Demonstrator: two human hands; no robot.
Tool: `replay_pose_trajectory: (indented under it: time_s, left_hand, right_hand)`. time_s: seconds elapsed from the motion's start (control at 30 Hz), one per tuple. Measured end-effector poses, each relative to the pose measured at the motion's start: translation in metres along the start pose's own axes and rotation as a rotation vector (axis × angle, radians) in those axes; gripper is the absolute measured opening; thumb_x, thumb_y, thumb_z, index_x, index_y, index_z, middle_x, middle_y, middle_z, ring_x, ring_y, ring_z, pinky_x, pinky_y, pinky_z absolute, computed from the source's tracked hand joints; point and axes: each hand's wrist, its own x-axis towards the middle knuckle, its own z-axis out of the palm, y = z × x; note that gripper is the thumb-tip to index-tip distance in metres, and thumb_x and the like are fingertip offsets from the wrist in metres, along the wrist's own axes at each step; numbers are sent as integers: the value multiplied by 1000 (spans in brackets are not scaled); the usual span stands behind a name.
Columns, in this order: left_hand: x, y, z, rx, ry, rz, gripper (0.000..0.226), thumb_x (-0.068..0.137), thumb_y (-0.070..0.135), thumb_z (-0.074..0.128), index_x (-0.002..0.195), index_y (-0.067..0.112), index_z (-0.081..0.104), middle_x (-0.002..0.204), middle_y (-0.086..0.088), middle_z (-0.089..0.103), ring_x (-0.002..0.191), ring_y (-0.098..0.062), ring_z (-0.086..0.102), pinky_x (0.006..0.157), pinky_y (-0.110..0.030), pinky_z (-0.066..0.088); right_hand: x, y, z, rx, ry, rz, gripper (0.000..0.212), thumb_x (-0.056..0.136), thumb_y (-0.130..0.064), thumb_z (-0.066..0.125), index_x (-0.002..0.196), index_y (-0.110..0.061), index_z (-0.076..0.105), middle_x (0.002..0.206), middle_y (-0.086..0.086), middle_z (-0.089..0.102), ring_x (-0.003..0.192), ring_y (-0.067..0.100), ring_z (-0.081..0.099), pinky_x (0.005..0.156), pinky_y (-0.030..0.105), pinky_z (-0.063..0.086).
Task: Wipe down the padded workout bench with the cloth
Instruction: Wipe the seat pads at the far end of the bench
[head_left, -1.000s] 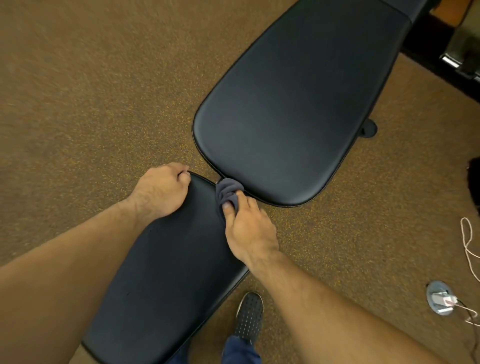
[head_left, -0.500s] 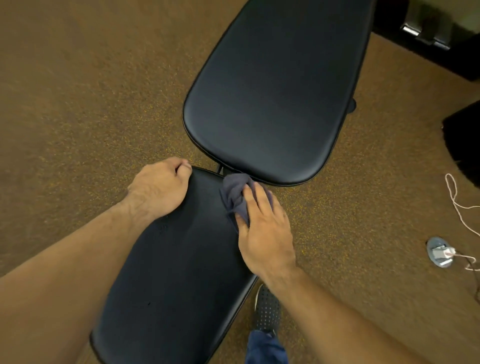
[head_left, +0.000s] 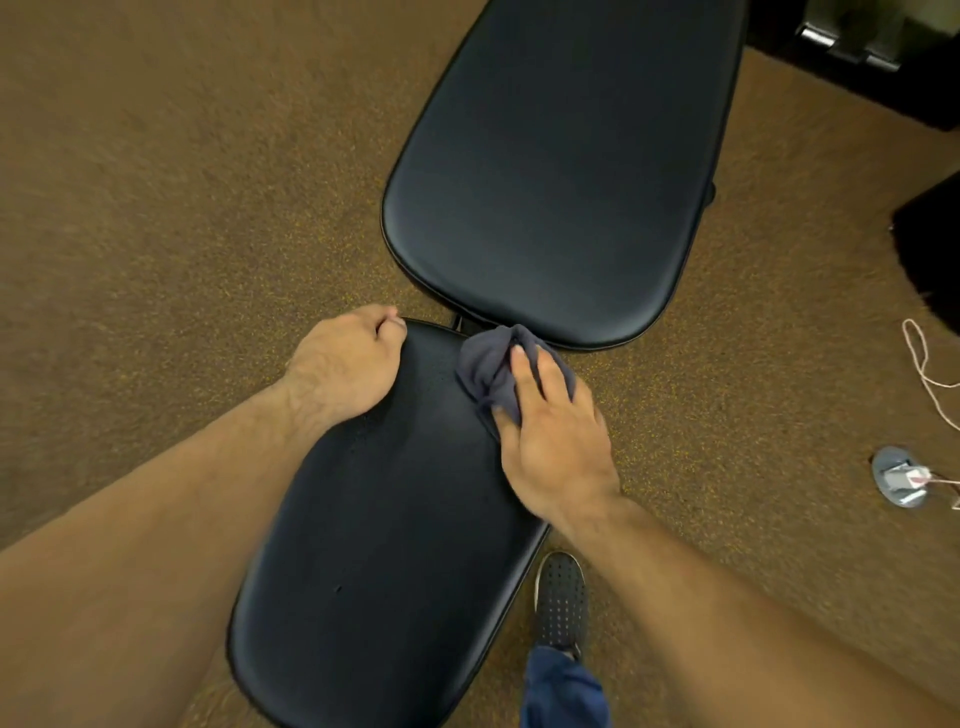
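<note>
The black padded bench has two parts: a seat pad (head_left: 384, 545) near me and a long back pad (head_left: 561, 171) beyond it, with a narrow gap between them. A crumpled dark grey cloth (head_left: 485, 366) lies on the seat pad's far right corner, at the gap. My right hand (head_left: 550, 431) presses on the cloth with its fingers stretched flat over it. My left hand (head_left: 348, 364) rests on the seat pad's far left corner, its fingers curled over the pad's edge.
Brown speckled carpet surrounds the bench. My shoe (head_left: 561, 597) stands just right of the seat pad. A floor outlet (head_left: 901, 475) with a plug and a white cable (head_left: 930, 364) lies at the right. Dark equipment (head_left: 930, 249) sits at the right edge and the top right corner.
My right hand went from a curled grip in the gap to a flat press, sliding the cloth right along the seat pad's far edge. My left hand stayed put.
</note>
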Motion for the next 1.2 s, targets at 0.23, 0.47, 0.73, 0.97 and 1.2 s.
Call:
replay_pose_trajectory:
  time_s: [0.23,0.47,0.73,0.97,1.2]
  left_hand:
    - [0,-3,0,3,-12,13,44,100,38,30,139,27,47,142,-5,49,130,-28,43,106,-33,31]
    - [-3,-2,-1,9,-23,32,45,100,37,32,142,26,44,147,-1,44,134,-24,38,108,-31,27]
    - [-5,-5,-2,13,-35,84,46,101,34,31,143,22,42,149,0,41,136,-23,36,111,-32,24]
    - [-5,-11,-4,21,-79,124,47,101,33,29,145,19,39,152,0,36,139,-20,31,112,-30,20]
    - [-5,-13,-5,49,-99,167,48,102,30,27,147,15,35,155,0,31,143,-16,24,114,-26,13]
  right_hand:
    - [-97,-15,44,66,-8,-7,67,94,-51,27,152,-22,9,161,-3,-9,144,33,-20,119,51,3]
    - [-82,-20,47,-66,69,-24,68,90,-48,26,151,-19,20,161,4,11,145,39,-4,115,57,4]
    - [-19,-18,19,-137,48,8,64,97,-49,17,153,-22,0,160,-2,-12,145,28,-19,117,48,-9]
    - [-133,-37,68,98,17,27,65,93,-45,27,151,-19,14,162,0,1,146,35,-8,113,57,23]
    - [-44,-26,30,-51,41,139,63,97,-52,16,153,-27,3,161,-5,-9,146,32,-12,117,55,0]
